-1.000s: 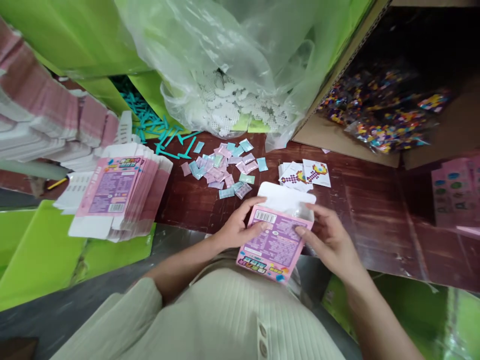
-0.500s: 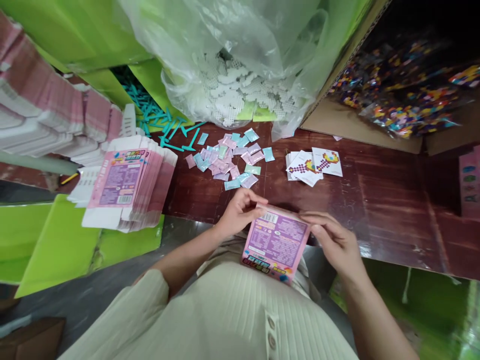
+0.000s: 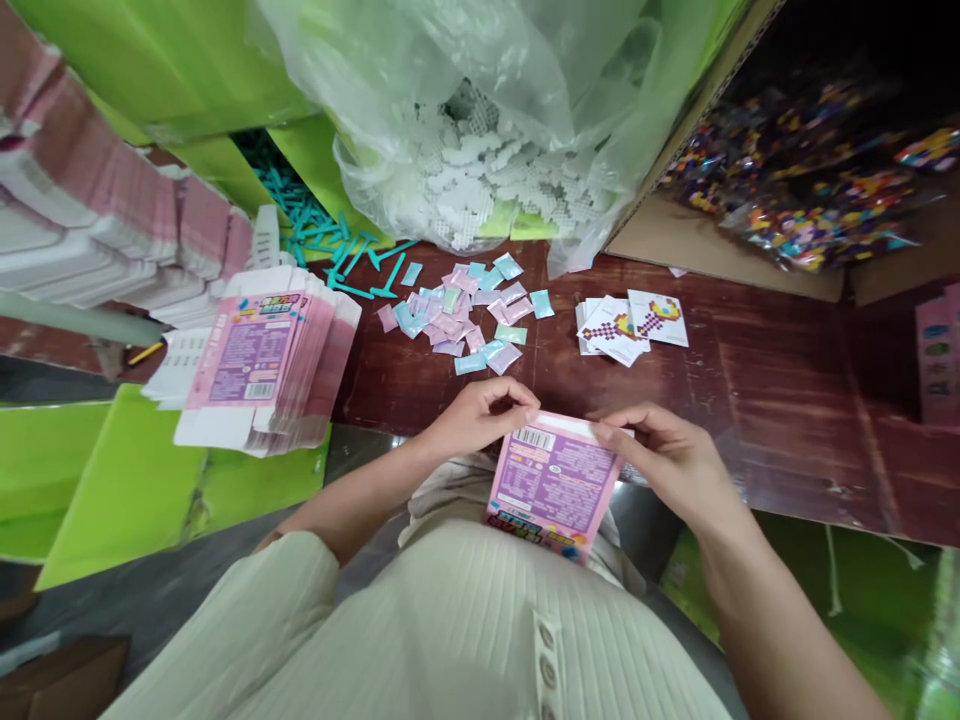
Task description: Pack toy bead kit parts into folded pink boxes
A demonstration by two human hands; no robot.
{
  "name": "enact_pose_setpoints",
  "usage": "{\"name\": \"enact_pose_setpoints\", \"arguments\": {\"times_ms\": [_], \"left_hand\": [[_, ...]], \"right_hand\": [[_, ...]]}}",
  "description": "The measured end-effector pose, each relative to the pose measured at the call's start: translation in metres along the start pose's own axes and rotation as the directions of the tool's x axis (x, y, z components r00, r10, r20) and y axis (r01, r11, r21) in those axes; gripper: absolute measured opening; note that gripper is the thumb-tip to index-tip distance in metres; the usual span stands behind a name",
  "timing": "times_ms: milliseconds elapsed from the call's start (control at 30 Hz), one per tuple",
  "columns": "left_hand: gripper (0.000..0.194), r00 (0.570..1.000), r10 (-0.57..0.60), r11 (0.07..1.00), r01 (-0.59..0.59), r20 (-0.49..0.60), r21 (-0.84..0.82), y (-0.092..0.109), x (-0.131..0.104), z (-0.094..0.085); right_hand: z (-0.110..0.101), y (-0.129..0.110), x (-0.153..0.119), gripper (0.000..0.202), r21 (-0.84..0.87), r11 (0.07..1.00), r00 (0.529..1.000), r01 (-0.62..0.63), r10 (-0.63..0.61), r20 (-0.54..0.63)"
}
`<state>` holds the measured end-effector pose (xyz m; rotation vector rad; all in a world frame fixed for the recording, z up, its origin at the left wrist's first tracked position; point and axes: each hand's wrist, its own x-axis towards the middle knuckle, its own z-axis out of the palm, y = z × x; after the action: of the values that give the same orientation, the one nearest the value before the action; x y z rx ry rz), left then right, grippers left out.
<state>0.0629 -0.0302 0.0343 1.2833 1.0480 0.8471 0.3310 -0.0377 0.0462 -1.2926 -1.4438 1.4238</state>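
Note:
A pink and purple box [image 3: 555, 485] rests against my lap at the table's front edge, its printed face with the barcode turned up. My left hand [image 3: 487, 412] pinches the box's upper left corner. At the upper right corner, my right hand [image 3: 660, 450] grips the edge between thumb and fingers. A white flap strip shows along the top edge between them. Beyond my hands lie several small pastel sachets [image 3: 457, 318] in a loose pile. Right of them is a small stack of white cards [image 3: 616, 330] with pixel pictures.
Flat pink boxes [image 3: 255, 350] are stacked at the left. Teal plastic pieces [image 3: 315, 225] spill from a green box. A clear bag [image 3: 480, 170] of white perforated pieces stands at the back. A carton [image 3: 720, 250] at the right holds bags of colourful beads.
The white flap strip at the box's top edge has come into view. My right thumb has moved left onto the corner, and my left fingers have shifted slightly right.

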Motion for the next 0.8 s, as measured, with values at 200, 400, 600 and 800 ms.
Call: {"name": "enact_pose_setpoints", "arguments": {"times_ms": [200,400,600,800], "left_hand": [[0.041,0.993,0.109,0.993,-0.108,0.035,-0.051,-0.015,-0.001,-0.003],[0.031,0.973,0.230,0.973,-0.230,0.021,0.004,-0.021,-0.003,0.000],[0.026,0.964,0.261,0.965,-0.260,-0.043,0.026,-0.028,-0.004,0.003],[0.019,0.937,0.282,0.940,-0.227,-0.206,0.256,-0.010,-0.005,0.031]], "right_hand": [[-0.008,-0.004,0.006,0.036,-0.019,1.000,1.000,-0.021,0.021,0.003],[-0.016,0.002,-0.007,0.032,0.006,1.000,0.999,-0.027,0.027,0.031],[-0.011,0.030,-0.034,0.025,-0.069,0.989,0.991,0.131,-0.131,0.008],[-0.001,0.030,-0.044,0.030,-0.050,0.994,0.990,0.100,-0.104,-0.093]]}}
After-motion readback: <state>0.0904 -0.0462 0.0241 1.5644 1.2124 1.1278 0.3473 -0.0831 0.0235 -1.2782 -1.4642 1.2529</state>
